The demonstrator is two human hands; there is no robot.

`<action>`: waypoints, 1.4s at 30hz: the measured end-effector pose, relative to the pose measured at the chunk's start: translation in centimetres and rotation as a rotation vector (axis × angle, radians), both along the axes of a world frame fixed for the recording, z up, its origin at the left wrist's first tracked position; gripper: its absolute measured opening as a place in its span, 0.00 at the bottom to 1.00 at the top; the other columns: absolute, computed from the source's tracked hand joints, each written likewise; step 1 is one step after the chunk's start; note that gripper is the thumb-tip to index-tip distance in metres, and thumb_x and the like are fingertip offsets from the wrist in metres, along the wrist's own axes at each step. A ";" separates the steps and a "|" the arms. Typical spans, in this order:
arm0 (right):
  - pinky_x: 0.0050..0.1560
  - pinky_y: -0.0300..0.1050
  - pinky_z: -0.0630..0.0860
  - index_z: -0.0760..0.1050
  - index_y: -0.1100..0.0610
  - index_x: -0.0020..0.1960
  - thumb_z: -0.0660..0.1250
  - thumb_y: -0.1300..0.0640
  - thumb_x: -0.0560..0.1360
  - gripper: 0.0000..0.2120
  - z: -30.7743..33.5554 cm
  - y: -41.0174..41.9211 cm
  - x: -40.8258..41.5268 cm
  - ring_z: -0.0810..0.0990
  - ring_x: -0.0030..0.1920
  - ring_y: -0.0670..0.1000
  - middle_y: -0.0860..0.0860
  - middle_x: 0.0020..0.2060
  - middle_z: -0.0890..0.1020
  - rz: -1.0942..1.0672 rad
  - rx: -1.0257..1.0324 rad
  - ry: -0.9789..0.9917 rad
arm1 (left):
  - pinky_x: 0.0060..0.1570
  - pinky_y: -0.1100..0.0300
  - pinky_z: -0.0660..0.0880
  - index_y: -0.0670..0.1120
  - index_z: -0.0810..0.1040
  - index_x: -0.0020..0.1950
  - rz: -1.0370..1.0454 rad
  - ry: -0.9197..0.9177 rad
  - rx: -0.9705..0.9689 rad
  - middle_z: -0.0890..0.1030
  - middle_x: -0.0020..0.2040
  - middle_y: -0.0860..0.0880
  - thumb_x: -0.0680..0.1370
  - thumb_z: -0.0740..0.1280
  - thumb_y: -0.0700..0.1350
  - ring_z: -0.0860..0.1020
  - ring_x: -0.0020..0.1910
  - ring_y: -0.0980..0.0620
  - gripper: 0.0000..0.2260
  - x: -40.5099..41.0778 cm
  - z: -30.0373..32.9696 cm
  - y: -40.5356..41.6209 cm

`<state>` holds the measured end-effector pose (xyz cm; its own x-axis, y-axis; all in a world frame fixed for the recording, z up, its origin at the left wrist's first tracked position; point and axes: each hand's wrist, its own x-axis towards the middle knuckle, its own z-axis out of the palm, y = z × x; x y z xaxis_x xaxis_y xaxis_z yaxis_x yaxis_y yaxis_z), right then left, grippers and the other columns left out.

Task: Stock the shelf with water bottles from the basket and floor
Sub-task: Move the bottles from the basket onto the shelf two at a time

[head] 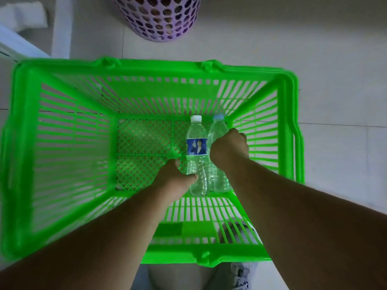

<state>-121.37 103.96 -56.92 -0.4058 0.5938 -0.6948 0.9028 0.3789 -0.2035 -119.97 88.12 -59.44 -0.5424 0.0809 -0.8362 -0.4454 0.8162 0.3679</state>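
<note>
Both arms are reaching down into the bright green slatted plastic basket [62, 126], which is sitting on pale floor tiles. Two clear plastic water bottles are lying side by side on its mesh bottom, at the right near corner, caps pointing away.

The left hand [178, 176] is wrapping around the lower body of the white-capped bottle with the blue label [196, 143], thumb on its near side. The right hand [229, 146] is closing over the middle of the pale-blue-capped bottle [217, 130], knuckles up; whether its fingers are fully gripping is hidden.

One hand per bottle looks like a way of lifting both at once and clearing the basket in one trip.

A lilac perforated plastic bin [159, 19] is standing beyond. No shelf is showing.
</note>
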 end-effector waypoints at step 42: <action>0.41 0.44 0.77 0.80 0.46 0.49 0.73 0.40 0.70 0.13 68.8 -3.5 5.9 0.82 0.38 0.42 0.42 0.38 0.84 0.150 -0.138 0.864 | 0.34 0.75 0.68 0.52 0.78 0.45 0.141 0.528 0.452 0.78 0.31 0.67 0.67 0.79 0.42 0.74 0.30 0.68 0.13 2.6 67.2 -8.4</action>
<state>-115.47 100.51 11.90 -0.8883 0.4260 -0.1715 0.3557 0.4022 -0.8436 -117.41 79.75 7.77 -0.8968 0.2571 -0.3600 -0.2047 0.4803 0.8529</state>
